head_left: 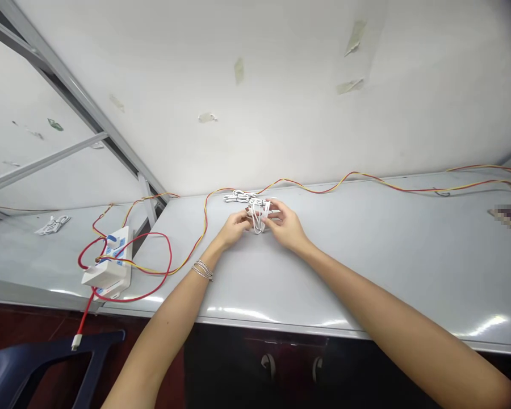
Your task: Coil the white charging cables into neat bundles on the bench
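Observation:
Between my two hands, over the grey shelf [323,272], is a coiled white cable [259,220], its loops gathered in a bundle. My left hand [235,228] pinches the bundle from the left with bent fingers. From the other side my right hand [287,226] grips it with thumb and fingers. Just behind my hands a second coiled white cable [238,196] lies on the shelf, bound in its middle by a dark tie. Parts of the held bundle are hidden by my fingers.
At the left stands a white power strip [125,250] with a white adapter [104,274] and a looped red cable [170,255]. Yellow-red twisted wires [310,187] run along the back wall [289,136]. Another white cable bundle [53,225] lies far left; a blue plastic stool [46,355] stands below.

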Available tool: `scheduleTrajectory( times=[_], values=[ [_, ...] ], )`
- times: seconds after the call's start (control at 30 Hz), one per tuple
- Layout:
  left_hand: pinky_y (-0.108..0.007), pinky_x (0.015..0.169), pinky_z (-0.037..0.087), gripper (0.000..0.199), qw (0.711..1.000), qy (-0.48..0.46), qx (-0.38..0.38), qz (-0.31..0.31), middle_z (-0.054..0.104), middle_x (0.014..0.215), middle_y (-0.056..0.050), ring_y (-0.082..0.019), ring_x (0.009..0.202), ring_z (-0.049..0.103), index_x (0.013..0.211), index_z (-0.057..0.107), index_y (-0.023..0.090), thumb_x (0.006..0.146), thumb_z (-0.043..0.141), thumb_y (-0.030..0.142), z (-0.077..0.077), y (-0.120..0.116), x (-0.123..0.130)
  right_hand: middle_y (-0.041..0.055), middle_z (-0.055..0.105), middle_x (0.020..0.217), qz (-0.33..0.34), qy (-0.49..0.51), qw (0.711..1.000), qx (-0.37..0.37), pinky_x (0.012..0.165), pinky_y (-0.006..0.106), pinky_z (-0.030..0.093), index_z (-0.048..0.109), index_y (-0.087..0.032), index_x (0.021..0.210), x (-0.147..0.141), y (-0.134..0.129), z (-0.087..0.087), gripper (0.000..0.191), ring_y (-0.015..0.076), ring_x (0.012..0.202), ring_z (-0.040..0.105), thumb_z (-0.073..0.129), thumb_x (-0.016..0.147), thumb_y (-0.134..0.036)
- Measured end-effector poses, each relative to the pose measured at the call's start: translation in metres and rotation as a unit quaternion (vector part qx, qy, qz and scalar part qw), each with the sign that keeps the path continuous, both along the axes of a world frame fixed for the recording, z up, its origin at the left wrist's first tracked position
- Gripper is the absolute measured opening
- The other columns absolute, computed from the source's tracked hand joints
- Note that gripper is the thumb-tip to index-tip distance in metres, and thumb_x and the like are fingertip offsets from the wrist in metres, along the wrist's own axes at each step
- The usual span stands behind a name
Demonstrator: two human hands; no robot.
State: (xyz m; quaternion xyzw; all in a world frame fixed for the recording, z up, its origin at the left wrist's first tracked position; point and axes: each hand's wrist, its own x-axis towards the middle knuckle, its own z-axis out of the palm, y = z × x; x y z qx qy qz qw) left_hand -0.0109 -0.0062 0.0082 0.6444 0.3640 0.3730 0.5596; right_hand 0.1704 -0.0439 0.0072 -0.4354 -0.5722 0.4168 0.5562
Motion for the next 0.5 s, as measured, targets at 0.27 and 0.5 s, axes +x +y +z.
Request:
scheduleTrajectory(
  times=[0.27, 0.5],
  values=[
    [-0.04, 0.101, 0.043, 0.031, 0.994, 0.025, 0.106, -0.021, 0.069, 0.11, -0.014, -0.027, 0.109, 0.06, 0.092, 0.076, 0.015, 0.082, 0.071, 0.044, -0.0009, -0.0012, 0.0006, 0.0123, 0.069, 0.119, 0.017, 0.008, 1.0, 0.005, 0.076, 0.037, 0.06, 0.062, -0.02, 0.123, 0.0002, 0.005, -0.0056, 0.051, 0.024, 0.094, 0.07, 0.072, 0.075, -0.029],
    [-0.04, 0.096, 0.044, 0.028, 0.985, 0.061, 0.159, 0.005, 0.068, 0.097, -0.011, -0.025, 0.095, 0.059, 0.091, 0.074, 0.016, 0.086, 0.065, 0.043, 0.0003, -0.0028, 0.0023, 0.0092, 0.07, 0.117, 0.038, -0.02, 0.998, 0.035, 0.081, 0.04, 0.06, 0.067, -0.022, 0.118, 0.0001, 0.0043, -0.0064, 0.042, 0.0238, 0.097, 0.069, 0.073, 0.077, -0.032]
  ],
)
